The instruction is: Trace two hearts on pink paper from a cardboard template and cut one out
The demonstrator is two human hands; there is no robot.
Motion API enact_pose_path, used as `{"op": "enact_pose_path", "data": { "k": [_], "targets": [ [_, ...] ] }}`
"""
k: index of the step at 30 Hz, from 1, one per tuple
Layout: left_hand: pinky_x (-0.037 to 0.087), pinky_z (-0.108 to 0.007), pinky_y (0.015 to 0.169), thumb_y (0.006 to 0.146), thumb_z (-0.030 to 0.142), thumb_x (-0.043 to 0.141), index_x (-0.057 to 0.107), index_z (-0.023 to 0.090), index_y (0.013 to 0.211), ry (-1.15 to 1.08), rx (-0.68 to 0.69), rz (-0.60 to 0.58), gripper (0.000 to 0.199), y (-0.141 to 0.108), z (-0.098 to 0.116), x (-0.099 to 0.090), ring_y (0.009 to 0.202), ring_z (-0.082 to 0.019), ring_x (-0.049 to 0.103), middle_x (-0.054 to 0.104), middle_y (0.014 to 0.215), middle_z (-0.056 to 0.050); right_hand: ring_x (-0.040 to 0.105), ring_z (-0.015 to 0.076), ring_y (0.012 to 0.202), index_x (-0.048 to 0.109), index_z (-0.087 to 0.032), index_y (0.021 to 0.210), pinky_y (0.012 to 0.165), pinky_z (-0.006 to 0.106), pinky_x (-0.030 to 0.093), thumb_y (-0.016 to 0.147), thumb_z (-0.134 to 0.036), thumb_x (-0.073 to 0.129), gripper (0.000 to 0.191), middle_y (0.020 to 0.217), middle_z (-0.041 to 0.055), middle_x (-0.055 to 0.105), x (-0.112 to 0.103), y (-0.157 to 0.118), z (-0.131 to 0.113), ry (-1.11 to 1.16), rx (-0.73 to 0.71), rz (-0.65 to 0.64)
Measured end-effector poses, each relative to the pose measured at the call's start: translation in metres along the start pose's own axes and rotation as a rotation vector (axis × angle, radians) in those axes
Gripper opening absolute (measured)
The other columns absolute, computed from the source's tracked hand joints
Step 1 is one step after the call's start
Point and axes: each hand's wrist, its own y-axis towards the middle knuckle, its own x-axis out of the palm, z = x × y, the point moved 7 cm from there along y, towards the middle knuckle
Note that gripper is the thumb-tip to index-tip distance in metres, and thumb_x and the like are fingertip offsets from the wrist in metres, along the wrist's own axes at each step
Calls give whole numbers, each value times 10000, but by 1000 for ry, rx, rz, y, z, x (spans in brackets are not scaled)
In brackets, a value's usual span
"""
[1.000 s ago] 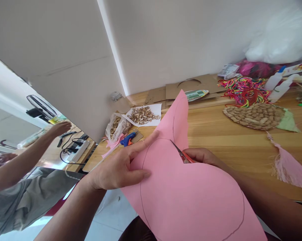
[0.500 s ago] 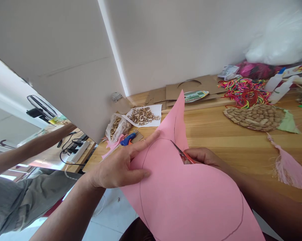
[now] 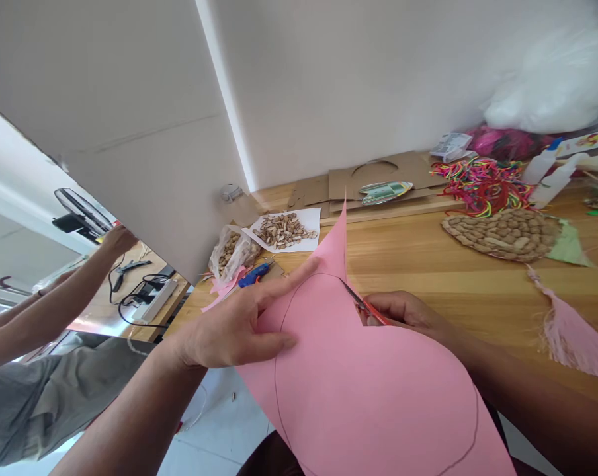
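A large sheet of pink paper (image 3: 368, 390) with a curved dark outline drawn on it fills the lower middle. My left hand (image 3: 249, 324) grips its left edge, index finger stretched along the top and thumb lying on the surface. On the right, my right hand (image 3: 403, 309) is closed around red-handled scissors (image 3: 366, 305). Their blades sit in the paper near the outline's upper curve, and the edge behind them is cut to a rounded shape. My right fingers are partly hidden behind the sheet.
Peanut shells (image 3: 284, 230) lie on white paper beside a bag of peanuts (image 3: 229, 254) and a blue glue gun (image 3: 254, 273). Coloured cords (image 3: 487, 188), glue bottles (image 3: 552, 178), a peanut-shell fish shape (image 3: 502, 235) and a pink tassel (image 3: 577, 334) are rightward. A co-worker's arm (image 3: 55, 301) reaches at left.
The pointed upper strip of pink paper has swung left and folded narrower beside the scissors. My hands have barely moved. The co-worker's arm at left has shifted, uncovering a dark tool on that table.
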Motion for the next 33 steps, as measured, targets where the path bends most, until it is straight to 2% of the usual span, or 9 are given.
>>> {"op": "enact_pose_path", "data": {
  "k": [8,13,17,20,25,28,33],
  "targets": [
    [375,-382,1247,883,229,721,192,349,1657,-6,-8,19,945,-1,0,-1,1546,-276,365,309,1712,-13,327,86,599,485,-183,730,545,232,255,857,-550,748,469,700,-40,383,6,5,0,164,-15,-44],
    [468,-365,1172,893,250,726,246,378,1644,-38,-30,18,899,-2,-2,1,1432,-266,525,459,1638,-9,358,84,593,550,-185,747,548,215,291,821,-494,798,403,708,-34,413,9,8,4,276,35,4],
    [547,-329,1065,901,232,708,351,383,1609,-69,-57,-20,807,-2,-1,3,1307,-237,628,572,1542,-3,274,63,533,550,-197,686,514,205,282,776,-401,853,376,650,-65,337,13,9,5,382,65,12],
    [509,-335,1120,908,224,697,397,382,1588,-82,-71,-39,759,-2,-1,4,1383,-241,572,527,1587,12,227,58,524,500,-191,644,504,206,263,765,-378,859,422,645,-68,321,19,11,-1,427,33,-16],
    [425,-422,1218,916,232,681,384,336,1601,-99,-97,-59,754,-3,-2,5,1449,-279,511,490,1615,-17,254,64,527,405,-193,629,502,214,249,782,-381,830,490,652,-61,334,24,19,-7,431,-66,-64],
    [433,-445,1212,905,249,696,398,299,1598,-91,-84,-50,756,-3,0,4,1454,-304,505,503,1602,-47,257,70,538,401,-195,634,507,221,242,780,-412,827,500,659,-58,342,23,21,-6,390,-101,-72],
    [435,-442,1211,898,255,703,394,311,1599,-79,-71,-48,767,-4,1,2,1423,-299,542,516,1592,-44,305,83,562,443,-194,642,523,230,263,773,-432,833,475,675,-48,384,19,18,-3,297,-79,-43]
  ]
}}
